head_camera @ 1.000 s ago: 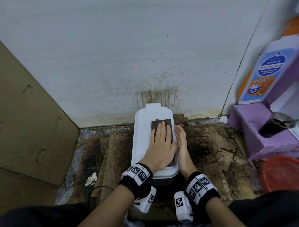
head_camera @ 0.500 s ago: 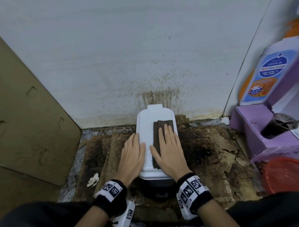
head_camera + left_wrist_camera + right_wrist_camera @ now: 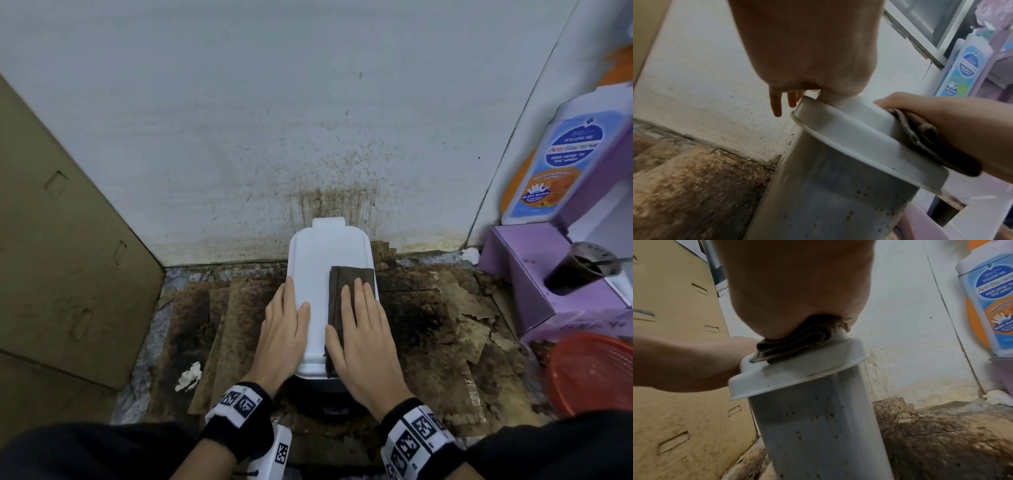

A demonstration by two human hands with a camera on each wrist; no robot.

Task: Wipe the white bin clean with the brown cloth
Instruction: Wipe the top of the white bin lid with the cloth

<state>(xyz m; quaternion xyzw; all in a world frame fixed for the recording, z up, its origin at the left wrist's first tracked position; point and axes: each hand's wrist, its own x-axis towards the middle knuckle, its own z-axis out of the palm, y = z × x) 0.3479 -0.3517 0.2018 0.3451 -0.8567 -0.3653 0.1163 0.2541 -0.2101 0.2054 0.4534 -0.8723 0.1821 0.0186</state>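
The right hand (image 3: 359, 329) lies flat, fingers straight, pressing the folded brown cloth (image 3: 346, 284) onto the right half of the bin (image 3: 318, 260) lid; the cloth's near end hangs a little over the lid's near rim. The left hand (image 3: 284, 325) lies open along the lid's left edge, thumb on top, fingers straight and reaching past the rim in the left wrist view. The white bin stands on the floor against the stained wall (image 3: 274, 120), its body speckled with dark spots below the lid. On the right a bottle (image 3: 561, 150) shows the words "FOLLOW ME", "Anti Bacterial" and "KIDS HEAD TO TOE WASH"; the smaller print is unreadable. It stands on a purple box (image 3: 534, 291), beside a cup (image 3: 582, 270) of dark liquid. Both wristbands carry black-and-white square codes. One second ago the left hand pressed the cloth and the right held the lid's right edge; half a second ago the hands had swapped, and the pose now matches that. A cardboard sheet (image 3: 68, 240) leans close on the left, a red basket (image 3: 592, 373) sits near right, and stained cardboard pieces (image 3: 445, 308) cover the floor on both sides of the bin.
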